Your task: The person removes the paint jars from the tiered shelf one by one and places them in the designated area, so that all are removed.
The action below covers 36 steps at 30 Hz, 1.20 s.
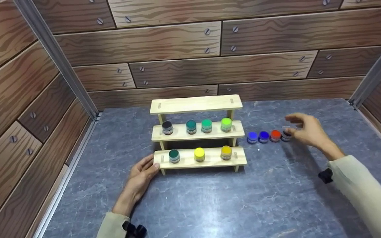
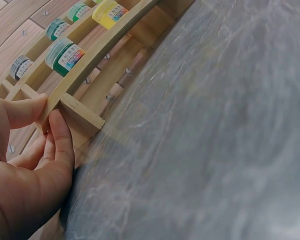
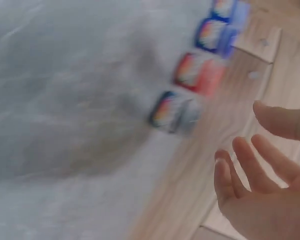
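My left hand (image 1: 140, 178) pinches the left end of the lowest step of a three-tier wooden stand (image 1: 190, 162), thumb on top and fingers beneath in the left wrist view. Dark green (image 1: 174, 156), yellow (image 1: 199, 154) and amber (image 1: 226, 152) paint jars stand on that step. My right hand (image 1: 308, 130), fingers spread and holding nothing, hovers beside a dark-lidded paint jar (image 3: 174, 114) at the right end of a row. Along that row sit a red jar (image 1: 275, 136) and two blue jars, one darker (image 1: 263, 137) and one lighter (image 1: 252, 137).
The middle step bears a black jar (image 1: 167, 127), a teal jar (image 1: 191, 127), a green jar (image 1: 206, 126) and a lime jar (image 1: 226, 124). A bare top step (image 1: 195, 105) rises behind. Wood-patterned walls (image 1: 177, 39) enclose the grey marbled table (image 1: 190, 201).
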Available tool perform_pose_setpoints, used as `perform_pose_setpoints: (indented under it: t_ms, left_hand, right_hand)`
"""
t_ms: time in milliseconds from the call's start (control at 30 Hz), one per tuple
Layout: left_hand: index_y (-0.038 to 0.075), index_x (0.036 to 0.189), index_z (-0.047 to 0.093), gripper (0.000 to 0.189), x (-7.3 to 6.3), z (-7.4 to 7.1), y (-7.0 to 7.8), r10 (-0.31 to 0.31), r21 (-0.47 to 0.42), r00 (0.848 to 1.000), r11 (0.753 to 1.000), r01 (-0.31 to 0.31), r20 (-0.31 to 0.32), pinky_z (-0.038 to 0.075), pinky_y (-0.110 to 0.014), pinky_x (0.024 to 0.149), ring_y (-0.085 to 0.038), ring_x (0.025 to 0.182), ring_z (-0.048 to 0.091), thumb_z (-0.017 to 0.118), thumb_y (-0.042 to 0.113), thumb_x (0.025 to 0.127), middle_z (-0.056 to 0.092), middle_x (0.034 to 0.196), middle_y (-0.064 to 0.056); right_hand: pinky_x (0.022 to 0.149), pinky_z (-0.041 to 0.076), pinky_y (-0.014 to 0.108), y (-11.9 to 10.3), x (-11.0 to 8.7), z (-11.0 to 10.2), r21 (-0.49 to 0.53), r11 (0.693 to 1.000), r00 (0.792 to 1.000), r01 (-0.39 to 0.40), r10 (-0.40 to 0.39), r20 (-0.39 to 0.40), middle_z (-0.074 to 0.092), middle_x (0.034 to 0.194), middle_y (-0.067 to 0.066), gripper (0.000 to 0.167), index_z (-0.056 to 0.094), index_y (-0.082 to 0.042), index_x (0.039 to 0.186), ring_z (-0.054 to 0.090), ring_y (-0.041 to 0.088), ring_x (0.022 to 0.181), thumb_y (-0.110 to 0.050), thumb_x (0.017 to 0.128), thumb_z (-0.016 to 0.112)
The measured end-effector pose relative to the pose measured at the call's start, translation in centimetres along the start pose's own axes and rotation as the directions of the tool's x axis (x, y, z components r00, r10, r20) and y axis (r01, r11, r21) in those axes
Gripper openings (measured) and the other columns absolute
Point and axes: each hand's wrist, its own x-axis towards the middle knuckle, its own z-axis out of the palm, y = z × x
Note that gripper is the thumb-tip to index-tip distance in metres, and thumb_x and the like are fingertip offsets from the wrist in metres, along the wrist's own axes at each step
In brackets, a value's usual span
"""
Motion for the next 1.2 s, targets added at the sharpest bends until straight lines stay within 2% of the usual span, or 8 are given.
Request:
perform_pose_setpoints:
  t_ms: [200,400,533,833,1200]
  left_hand:
    - [-0.011,0.158,0.039,0.062,-0.1,-0.1,-0.1,-0.001,-0.011,1.000,1.000,0.001,0.007,0.055,-0.024,0.103,-0.024,0.130,0.059,0.065,-0.001,0.103,0.041,0.160,-0.034]
    - [-0.011,0.158,0.039,0.062,0.0,-0.2,-0.1,-0.003,-0.013,1.000,1.000,0.003,0.004,0.055,-0.024,0.103,-0.023,0.129,0.060,0.065,-0.001,0.102,0.042,0.160,-0.034]
    - [-0.011,0.158,0.038,0.062,0.0,-0.1,-0.1,-0.002,-0.008,1.000,1.000,0.002,0.012,0.055,-0.024,0.104,-0.025,0.132,0.058,0.065,-0.001,0.103,0.041,0.161,-0.034]
    - [-0.011,0.158,0.038,0.063,0.0,0.0,0.0,0.002,0.001,1.000,1.000,-0.002,0.004,0.055,-0.023,0.103,-0.026,0.134,0.057,0.066,0.002,0.103,0.042,0.161,-0.034]
    - [-0.011,0.158,0.039,0.062,0.0,-0.1,-0.1,0.000,-0.003,1.000,1.000,0.000,-0.003,0.055,-0.024,0.102,-0.024,0.130,0.059,0.065,0.000,0.103,0.042,0.160,-0.034]
  right_hand:
    - [0.108,0.049,0.067,-3.6,0.2,0.0,0.022,0.998,0.998,0.054,-0.054,-0.014,0.061,0.144,0.032,0.048,0.059,0.005,0.144,0.058,0.054,0.130,-0.013,0.102,0.073]
    - [0.109,0.049,0.064,-6.7,0.6,1.1,0.044,0.988,0.988,0.151,-0.150,-0.024,0.064,0.140,0.030,0.046,0.061,0.006,0.141,0.061,0.051,0.125,-0.010,0.100,0.076]
    - [0.110,0.049,0.063,-8.5,0.7,1.8,0.058,0.981,0.983,0.184,-0.184,-0.012,0.065,0.140,0.028,0.046,0.062,0.005,0.141,0.062,0.049,0.125,-0.010,0.100,0.076]
    - [0.112,0.049,0.061,-11.1,1.5,3.6,0.078,0.972,0.974,0.223,-0.225,0.029,0.067,0.138,0.026,0.047,0.062,0.003,0.141,0.063,0.045,0.126,-0.009,0.098,0.077]
    - [0.111,0.051,0.057,-13.1,2.6,6.3,0.109,0.958,0.958,0.266,-0.276,0.082,0.070,0.135,0.024,0.047,0.064,0.004,0.138,0.066,0.042,0.124,-0.009,0.096,0.079]
